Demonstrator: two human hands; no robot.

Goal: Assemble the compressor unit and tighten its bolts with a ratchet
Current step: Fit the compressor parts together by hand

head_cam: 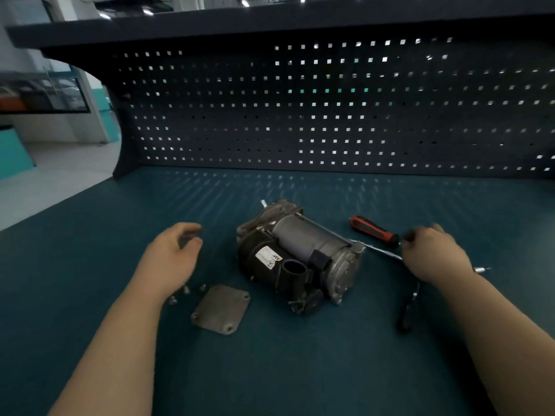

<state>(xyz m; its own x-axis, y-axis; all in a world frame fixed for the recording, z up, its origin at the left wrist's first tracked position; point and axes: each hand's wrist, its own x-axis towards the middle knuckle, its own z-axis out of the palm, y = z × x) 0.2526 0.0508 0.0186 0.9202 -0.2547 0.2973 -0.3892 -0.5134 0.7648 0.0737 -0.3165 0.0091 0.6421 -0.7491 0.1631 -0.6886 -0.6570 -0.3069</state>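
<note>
The compressor unit [297, 256] lies on its side mid-bench, grey cylinder up and black body with a white label toward me. A loose grey cover plate [220, 309] lies flat in front of it on the left, with a few small bolts [186, 291] beside it. My left hand [174, 250] hovers left of the compressor, fingers loosely curled and holding nothing. My right hand [435, 253] is curled over the shaft of a red-and-black screwdriver [374, 231] and the end of a thin metal rod [381, 252]; its fingertips are hidden. The black-handled ratchet [405, 313] lies under my right wrist.
The bench top is a teal mat [285, 370]. A dark pegboard [330, 115] closes off the back under a shelf. A silver tip [480, 269] pokes out beyond my right hand. The bench's left edge drops to the floor.
</note>
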